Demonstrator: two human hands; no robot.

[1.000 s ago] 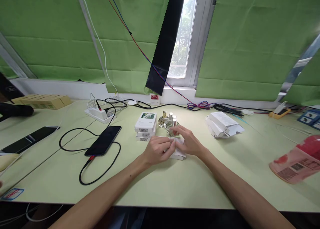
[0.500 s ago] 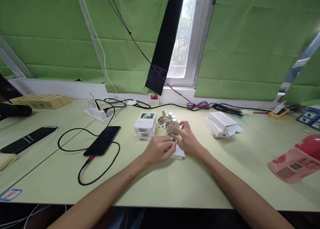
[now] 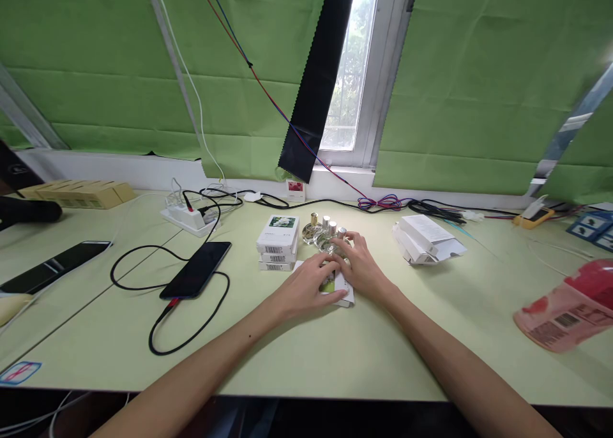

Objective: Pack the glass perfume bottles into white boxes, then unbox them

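Several round, clear glass perfume bottles [image 3: 311,232] with metal spray tops stand close together in the middle of the table. My right hand [image 3: 361,265] has its fingers curled round the nearest bottle on the right, whose silver top [image 3: 341,232] shows above them; the hand hides much of its body. My left hand [image 3: 306,289] is spread over a flat white box [image 3: 347,296] with a green picture, its thumb apart from the fingers. That box lies on the table, partly covered by both hands. Left of the bottles is a stack of white printed boxes [image 3: 278,234].
Torn-looking white cartons [image 3: 426,237] lie to the right. A phone [image 3: 197,271] with a black cable and a power strip [image 3: 189,218] are on the left. A pink cup-like container [image 3: 562,313] leans at far right. Cables [image 3: 306,202] run along the wall.
My left hand has opened over the white box, its thumb moving away from the fingers, and more of the box shows. My right hand has shifted slightly, and the nearest bottle's silver top now shows.
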